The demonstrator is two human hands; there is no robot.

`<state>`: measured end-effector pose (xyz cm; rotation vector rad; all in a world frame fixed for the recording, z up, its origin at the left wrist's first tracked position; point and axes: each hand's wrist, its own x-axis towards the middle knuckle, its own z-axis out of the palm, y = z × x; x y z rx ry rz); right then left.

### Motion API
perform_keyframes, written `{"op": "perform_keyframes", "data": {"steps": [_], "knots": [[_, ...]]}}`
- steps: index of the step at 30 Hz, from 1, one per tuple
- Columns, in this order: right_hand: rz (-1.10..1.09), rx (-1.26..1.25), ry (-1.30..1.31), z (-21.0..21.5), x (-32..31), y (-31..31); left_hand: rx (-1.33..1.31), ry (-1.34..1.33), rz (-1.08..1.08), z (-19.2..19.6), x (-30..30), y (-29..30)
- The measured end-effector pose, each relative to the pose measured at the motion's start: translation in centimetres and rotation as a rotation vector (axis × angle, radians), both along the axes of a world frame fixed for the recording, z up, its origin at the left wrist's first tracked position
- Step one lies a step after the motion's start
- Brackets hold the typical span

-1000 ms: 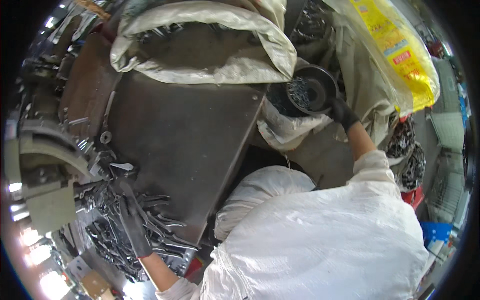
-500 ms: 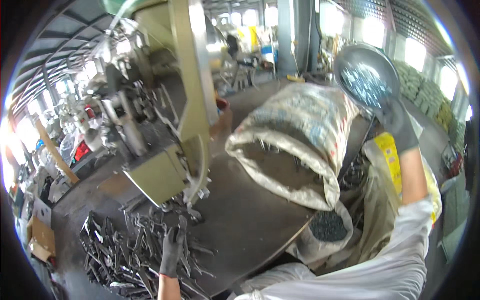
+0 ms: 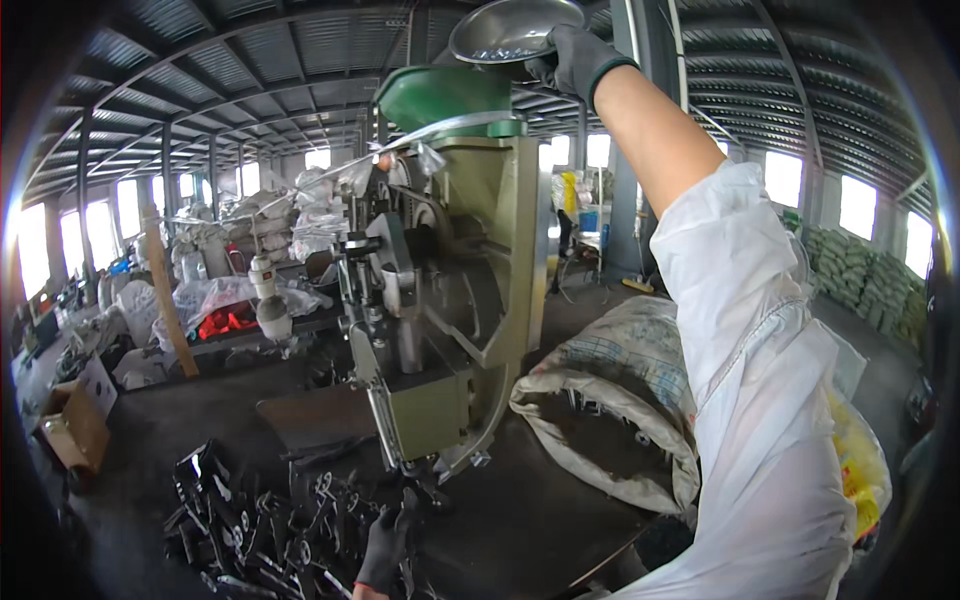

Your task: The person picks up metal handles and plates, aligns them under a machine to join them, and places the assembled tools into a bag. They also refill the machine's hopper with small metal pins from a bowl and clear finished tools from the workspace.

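Note:
High up, my right hand (image 3: 580,62), in a dark grey glove, grips the edge of a shiny metal bowl (image 3: 512,18). Small bright metal pieces lie in the bowl, which is tipped slightly. Just below and left of it is a green hopper (image 3: 435,95) on top of an olive-green riveting-type machine (image 3: 428,412). My left hand (image 3: 385,548), gloved alike, is low beside a pile of black metal plier-like parts (image 3: 270,545). Its fingers stretch toward the machine's base, and no held thing shows in them.
Right of the machine, an open woven sack (image 3: 625,345) lies on its side on the dark worktable (image 3: 530,530). A cardboard box (image 3: 75,425) and a wooden post (image 3: 168,295) stand at the left. Stacked sacks (image 3: 860,270) line the right wall.
My right hand has lifted the bowl up and leftward, from beyond the sack to above the hopper. My left hand stays by the pile. The view has tilted upward.

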<state>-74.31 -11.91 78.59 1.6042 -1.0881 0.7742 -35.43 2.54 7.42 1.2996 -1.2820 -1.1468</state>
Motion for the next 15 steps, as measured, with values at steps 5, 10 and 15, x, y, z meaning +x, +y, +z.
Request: {"op": "perform_keyframes", "data": {"steps": [5, 10, 15], "knots": [[0.595, 0.348, -0.349, 1.8, 3.3, -4.1, 0.039, 0.224, -0.049, -1.2, 0.3, -0.8], [0.030, -0.043, 0.162, 1.1, 9.0, -3.5, 0.086, 0.192, -0.036, -4.6, 1.6, -1.7], [0.522, -0.066, -0.445, -3.4, 10.7, 2.6, 0.043, 0.264, -0.041, -3.4, 0.8, -0.8]]}}
